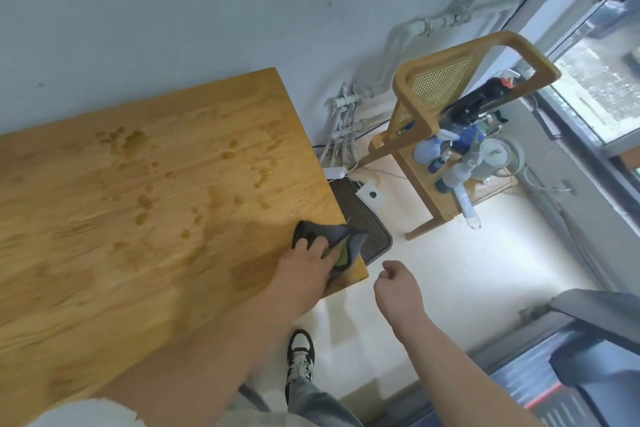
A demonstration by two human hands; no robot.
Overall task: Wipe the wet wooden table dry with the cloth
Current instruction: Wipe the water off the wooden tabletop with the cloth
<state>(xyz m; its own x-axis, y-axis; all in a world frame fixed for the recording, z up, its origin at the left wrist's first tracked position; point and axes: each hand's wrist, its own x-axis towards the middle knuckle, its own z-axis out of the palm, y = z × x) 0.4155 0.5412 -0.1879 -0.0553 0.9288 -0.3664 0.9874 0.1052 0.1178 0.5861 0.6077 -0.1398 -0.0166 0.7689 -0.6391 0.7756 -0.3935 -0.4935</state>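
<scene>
**Cloth pressed at the table's right corner, most of the top still wet**

The left hand (309, 262) lies flat on a dark grey cloth (337, 242) with a green patch, its fingers spread apart and pressing down on the fabric rather than pinching it, a hold that suits pushing a wide pad across the surface. The cloth sits at the near right corner of the wooden table (104, 253), one edge just overhanging the rim, which suggests a stroke being carried right out to the edge so no strip is missed.

The right hand (398, 282) hangs off the table over the floor, fingers curled loosely together and gripping nothing; it seems kept clear as a counterbalance.

Dark wet patches (135, 142) and smaller drops dot the middle and far side of the top, well apart from the cloth, so the job looks early. A rattan-backed wooden chair (450, 87) carrying spray bottles (429, 149) stands beyond the table's right end.
</scene>
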